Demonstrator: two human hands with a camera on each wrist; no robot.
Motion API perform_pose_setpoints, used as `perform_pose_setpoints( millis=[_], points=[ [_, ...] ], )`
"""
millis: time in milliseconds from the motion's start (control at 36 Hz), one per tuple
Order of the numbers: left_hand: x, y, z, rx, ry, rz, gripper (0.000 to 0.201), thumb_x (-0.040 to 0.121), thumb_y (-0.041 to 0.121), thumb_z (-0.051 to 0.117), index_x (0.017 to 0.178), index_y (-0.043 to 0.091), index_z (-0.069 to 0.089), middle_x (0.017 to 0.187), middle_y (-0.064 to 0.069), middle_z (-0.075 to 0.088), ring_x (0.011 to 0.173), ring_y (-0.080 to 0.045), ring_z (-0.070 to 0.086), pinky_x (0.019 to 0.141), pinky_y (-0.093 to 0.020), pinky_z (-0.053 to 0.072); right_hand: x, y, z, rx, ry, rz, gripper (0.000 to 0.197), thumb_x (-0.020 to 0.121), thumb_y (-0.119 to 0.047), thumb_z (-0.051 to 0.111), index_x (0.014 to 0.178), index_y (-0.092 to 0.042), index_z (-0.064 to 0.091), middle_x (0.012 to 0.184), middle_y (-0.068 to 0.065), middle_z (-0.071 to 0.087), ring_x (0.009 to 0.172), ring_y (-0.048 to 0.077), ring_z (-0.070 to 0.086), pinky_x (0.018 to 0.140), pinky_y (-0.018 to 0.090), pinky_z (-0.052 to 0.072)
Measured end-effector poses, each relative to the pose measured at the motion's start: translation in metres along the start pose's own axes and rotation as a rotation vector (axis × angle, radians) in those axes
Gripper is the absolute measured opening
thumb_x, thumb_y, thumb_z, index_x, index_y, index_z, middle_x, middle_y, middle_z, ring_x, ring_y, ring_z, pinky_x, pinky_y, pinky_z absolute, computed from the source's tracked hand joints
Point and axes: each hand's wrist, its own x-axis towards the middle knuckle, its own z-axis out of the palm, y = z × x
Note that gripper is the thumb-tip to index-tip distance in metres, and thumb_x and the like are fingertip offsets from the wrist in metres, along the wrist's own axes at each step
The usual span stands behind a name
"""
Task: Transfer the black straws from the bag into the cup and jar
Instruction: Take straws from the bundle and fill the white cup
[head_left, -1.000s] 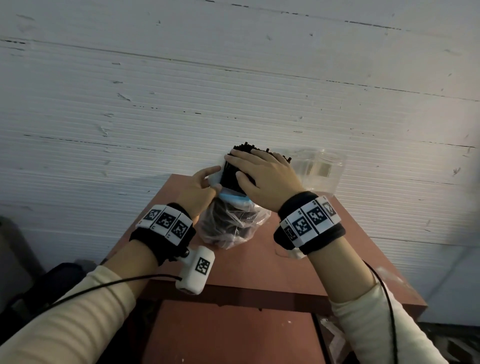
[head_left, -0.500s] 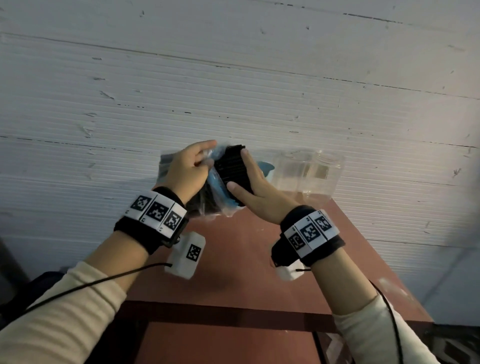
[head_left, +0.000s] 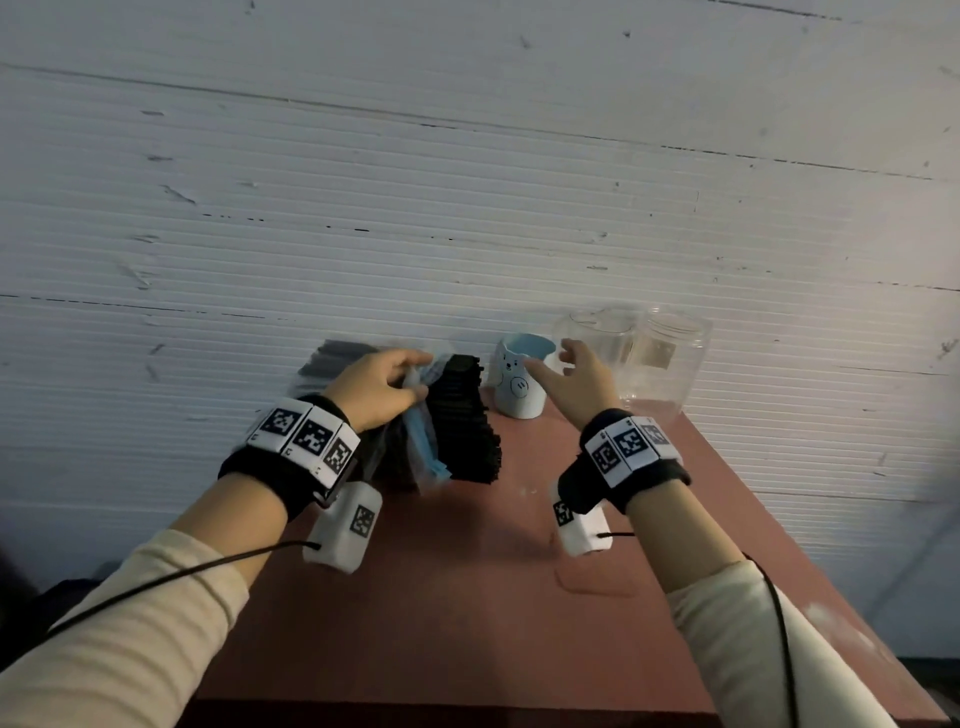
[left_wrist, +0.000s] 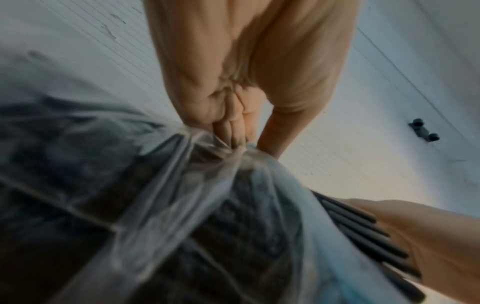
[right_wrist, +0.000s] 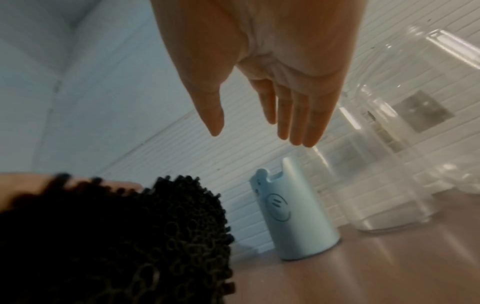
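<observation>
Fingers (left_wrist: 233, 131) of my left hand (head_left: 376, 389) pinch the gathered clear plastic of the bag (head_left: 410, 447), holding it tipped on the worktop (head_left: 467, 597) with its mouth facing right. From that mouth the black straws (head_left: 465, 421) jut out in one thick bundle, their ends just beside the pale blue bear-faced cup (head_left: 519, 384). My right hand (head_left: 576, 387) hangs above and just right of the cup, fingers straight and spread, holding nothing. Behind it stands the clear jar (head_left: 660, 358), and neither it nor the cup shows any straws yet.

I judge this the very start of the transfer: bag opened, straws exposed, none moved. Next I need the right hand to come back left, close round a modest clutch of straws near their free ends, draw them clear of the plastic and stand them in the cup without knocking it over.
</observation>
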Motion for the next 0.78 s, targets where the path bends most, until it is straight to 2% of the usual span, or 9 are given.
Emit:
perform_pose_setpoints(
  millis=[56, 111, 306, 361, 417, 472, 528, 667, 778],
  points=[
    [0.004, -0.003, 0.002, 0.007, 0.0, 0.004, 0.046, 0.089, 0.011, 0.067, 0.133, 0.022, 0.057, 0.137, -0.002, 0.058, 0.129, -0.014, 0.052, 0.11, -0.03, 0.039, 0.01, 0.006, 0.003, -0.041, 0.006, 0.061, 0.079, 0.086, -0.045, 0.066, 0.145, -0.005, 0.032, 0.144, 0.012, 0.045, 0.129, 0.027, 0.045, 0.103, 0.037, 0.04],
    [0.009, -0.005, 0.004, 0.004, -0.005, 0.002, 0.046, 0.088, 0.01, 0.068, 0.131, 0.021, 0.058, 0.137, -0.003, 0.058, 0.129, -0.015, 0.052, 0.111, -0.032, 0.039, 0.018, 0.007, 0.007, -0.087, -0.004, 0.106, 0.082, 0.085, -0.046, 0.066, 0.144, -0.001, 0.03, 0.144, 0.015, 0.043, 0.13, 0.029, 0.044, 0.097, 0.033, 0.038],
    [0.02, -0.01, 0.008, 0.01, -0.011, -0.019, 0.046, 0.087, 0.01, 0.07, 0.13, 0.021, 0.058, 0.136, -0.005, 0.059, 0.128, -0.015, 0.053, 0.11, -0.032, 0.04, 0.048, 0.009, 0.034, -0.14, -0.037, 0.196, 0.08, 0.078, -0.05, 0.072, 0.127, 0.006, 0.043, 0.117, 0.016, 0.061, 0.108, 0.03, 0.06, 0.071, 0.03, 0.044],
    [0.021, -0.011, 0.009, 0.028, -0.013, -0.019, 0.047, 0.087, 0.01, 0.07, 0.131, 0.022, 0.058, 0.136, -0.004, 0.059, 0.128, -0.015, 0.053, 0.109, -0.03, 0.041, 0.054, 0.008, 0.041, -0.147, -0.032, 0.209, 0.086, 0.078, -0.05, 0.073, 0.13, 0.009, 0.038, 0.121, 0.019, 0.058, 0.111, 0.033, 0.058, 0.078, 0.034, 0.049],
    [0.021, -0.013, 0.01, 0.034, -0.01, -0.017, 0.046, 0.087, 0.011, 0.07, 0.13, 0.023, 0.058, 0.136, -0.004, 0.059, 0.127, -0.015, 0.054, 0.109, -0.03, 0.041, 0.058, 0.006, 0.046, -0.151, -0.022, 0.228, 0.089, 0.081, -0.047, 0.071, 0.134, 0.011, 0.03, 0.129, 0.022, 0.052, 0.118, 0.034, 0.053, 0.089, 0.036, 0.047],
    [0.022, -0.013, 0.01, 0.059, 0.0, -0.013, 0.046, 0.088, 0.011, 0.069, 0.131, 0.023, 0.058, 0.137, -0.003, 0.059, 0.128, -0.014, 0.053, 0.108, -0.027, 0.04, 0.062, 0.006, 0.048, -0.157, -0.002, 0.237, 0.085, 0.084, -0.043, 0.069, 0.135, 0.01, 0.028, 0.133, 0.023, 0.048, 0.121, 0.035, 0.051, 0.093, 0.037, 0.045],
    [0.021, -0.013, 0.011, 0.091, 0.005, -0.015, 0.047, 0.088, 0.013, 0.069, 0.133, 0.024, 0.057, 0.138, -0.002, 0.058, 0.13, -0.013, 0.051, 0.106, -0.024, 0.038, 0.064, 0.006, 0.05, -0.159, 0.013, 0.233, 0.077, 0.086, -0.039, 0.068, 0.133, 0.008, 0.029, 0.133, 0.024, 0.048, 0.12, 0.036, 0.052, 0.089, 0.037, 0.045],
    [0.019, -0.014, 0.013, 0.098, 0.0, -0.015, 0.047, 0.089, 0.014, 0.068, 0.132, 0.027, 0.056, 0.14, -0.003, 0.056, 0.132, -0.014, 0.05, 0.112, -0.034, 0.039, 0.063, 0.006, 0.049, -0.159, 0.014, 0.213, 0.07, 0.086, -0.038, 0.068, 0.13, 0.003, 0.032, 0.13, 0.024, 0.05, 0.116, 0.038, 0.054, 0.085, 0.039, 0.047],
    [0.017, -0.013, 0.012, 0.103, 0.007, -0.014, 0.047, 0.088, 0.014, 0.069, 0.132, 0.027, 0.057, 0.138, -0.001, 0.057, 0.131, -0.013, 0.051, 0.111, -0.033, 0.039, 0.053, 0.005, 0.043, -0.147, -0.007, 0.191, 0.067, 0.087, -0.039, 0.067, 0.129, 0.001, 0.033, 0.128, 0.022, 0.051, 0.113, 0.036, 0.055, 0.08, 0.037, 0.047]
  ],
)
